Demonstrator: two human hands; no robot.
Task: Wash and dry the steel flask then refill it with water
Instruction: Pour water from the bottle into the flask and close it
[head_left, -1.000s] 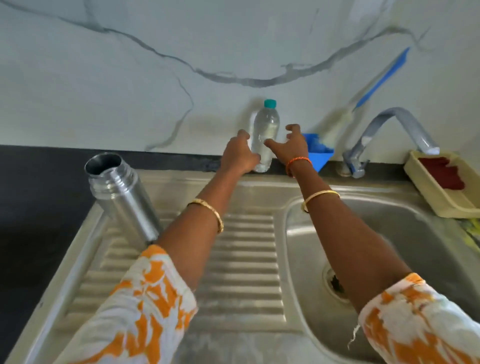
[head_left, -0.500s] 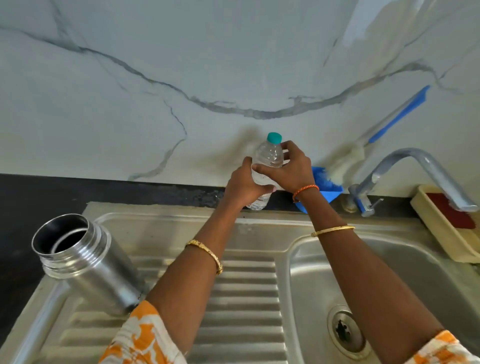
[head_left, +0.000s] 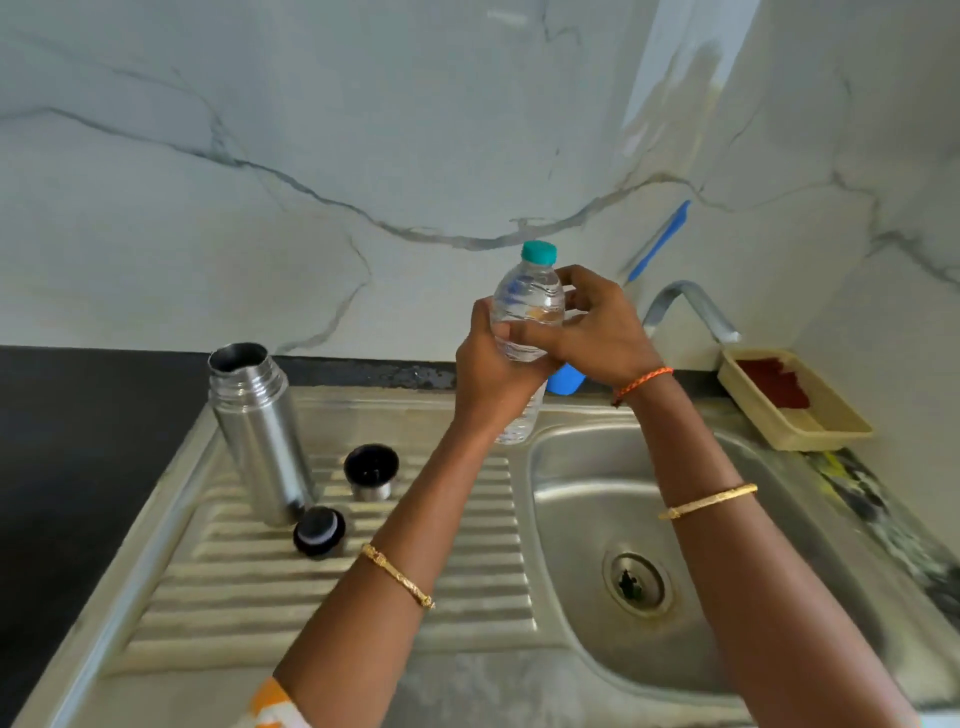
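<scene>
The steel flask (head_left: 260, 436) stands upright and uncapped on the ribbed drainboard (head_left: 332, 587), left of my arms. Its black stopper (head_left: 319, 531) lies at its base and the steel cup lid (head_left: 371, 472) stands mouth-up just to the right. Above the sink's back edge I hold a clear plastic water bottle (head_left: 530, 306) with a teal cap. My left hand (head_left: 493, 374) grips its middle from the left. My right hand (head_left: 597, 327) holds its upper part from the right, fingers curled near the shoulder. The cap is on.
The steel sink basin (head_left: 582, 519) with its drain lies on the right, the tap (head_left: 691, 306) behind it. A beige tray (head_left: 800, 431) with a red pad sits at the back right. A blue holder (head_left: 565, 379) and blue-handled brush (head_left: 660, 244) stand against the marble wall. Black counter at left.
The bottle has been lifted off the back ledge and brought toward me in both hands. The view shifted, so the stopper and cup lid on the drainboard now show.
</scene>
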